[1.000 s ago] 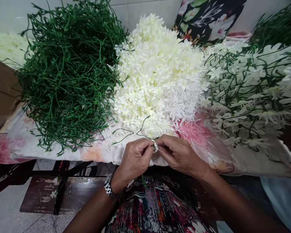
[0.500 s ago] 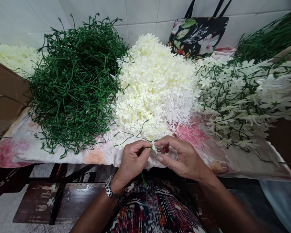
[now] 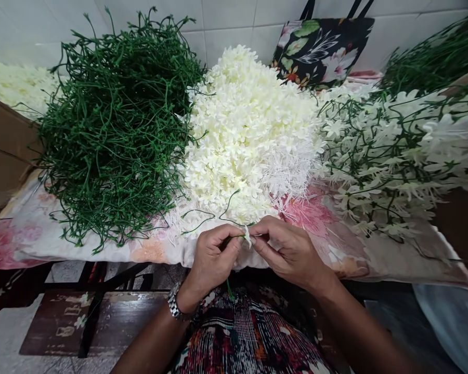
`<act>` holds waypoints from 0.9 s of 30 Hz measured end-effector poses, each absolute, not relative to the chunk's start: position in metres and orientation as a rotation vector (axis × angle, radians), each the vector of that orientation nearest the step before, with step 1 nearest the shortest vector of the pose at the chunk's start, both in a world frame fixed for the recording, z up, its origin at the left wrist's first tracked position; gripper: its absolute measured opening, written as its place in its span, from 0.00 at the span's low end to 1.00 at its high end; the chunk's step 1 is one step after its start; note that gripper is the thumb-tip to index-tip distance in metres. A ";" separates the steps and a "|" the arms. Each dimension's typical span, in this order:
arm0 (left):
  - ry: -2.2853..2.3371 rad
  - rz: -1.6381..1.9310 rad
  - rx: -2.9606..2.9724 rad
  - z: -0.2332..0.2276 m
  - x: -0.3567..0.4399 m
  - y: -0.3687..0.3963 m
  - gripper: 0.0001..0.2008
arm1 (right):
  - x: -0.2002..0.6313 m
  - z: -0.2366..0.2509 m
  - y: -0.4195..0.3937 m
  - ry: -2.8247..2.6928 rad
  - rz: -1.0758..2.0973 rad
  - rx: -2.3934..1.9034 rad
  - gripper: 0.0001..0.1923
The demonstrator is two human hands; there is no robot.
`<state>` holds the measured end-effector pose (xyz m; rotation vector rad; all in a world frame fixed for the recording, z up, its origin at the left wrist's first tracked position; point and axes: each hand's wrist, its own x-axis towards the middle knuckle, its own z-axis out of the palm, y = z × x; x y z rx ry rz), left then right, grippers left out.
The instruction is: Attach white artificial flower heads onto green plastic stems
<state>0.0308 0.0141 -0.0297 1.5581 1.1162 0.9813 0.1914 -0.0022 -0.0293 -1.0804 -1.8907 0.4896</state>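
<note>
small white blossom [image 3: 248, 238]: pinched between the fingertips of both hands, just over the near edge of the worktop, below the foot of the cream heap.
green stem [image 3: 229, 289]: thin, its top end at the blossom; it passes through the left fist and its tail shows below the palm, over the patterned lap.
left hand [image 3: 214, 258]: grip closed narrow on the stem, thumb and forefinger meeting at the blossom; a metal wristwatch [image 3: 174, 305] on the wrist.
right hand [image 3: 292, 252]: grip narrow, fingertips closed on the blossom from the right side.
heap of cream blossoms [image 3: 249, 130]: loose, piled high at the middle of the worktop, just beyond the hands.
white stamen sprays [image 3: 288, 174]: spiky, against the right flank of the cream heap.
tangle of green stems [image 3: 117, 124]: big mound at the left, touching the cream heap.
finished flower sprigs [image 3: 398, 150]: white flowers on green stems, spread at the right.
floral cloth [image 3: 35, 234]: covers the worktop under all the heaps.
flowered tote bag [image 3: 323, 47]: dark, stands against the tiled wall behind.
</note>
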 end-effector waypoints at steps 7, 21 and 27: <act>1.118 1.010 1.549 -0.032 0.033 0.013 0.08 | 0.183 -0.034 0.000 -1.887 0.380 -1.101 0.07; 1.021 0.889 1.449 -0.025 0.027 0.017 0.06 | 0.186 -0.034 0.002 -1.909 0.370 -1.054 0.07; 1.006 0.701 1.231 -0.016 0.028 0.021 0.07 | 0.195 -0.033 0.003 -1.949 0.354 -0.938 0.07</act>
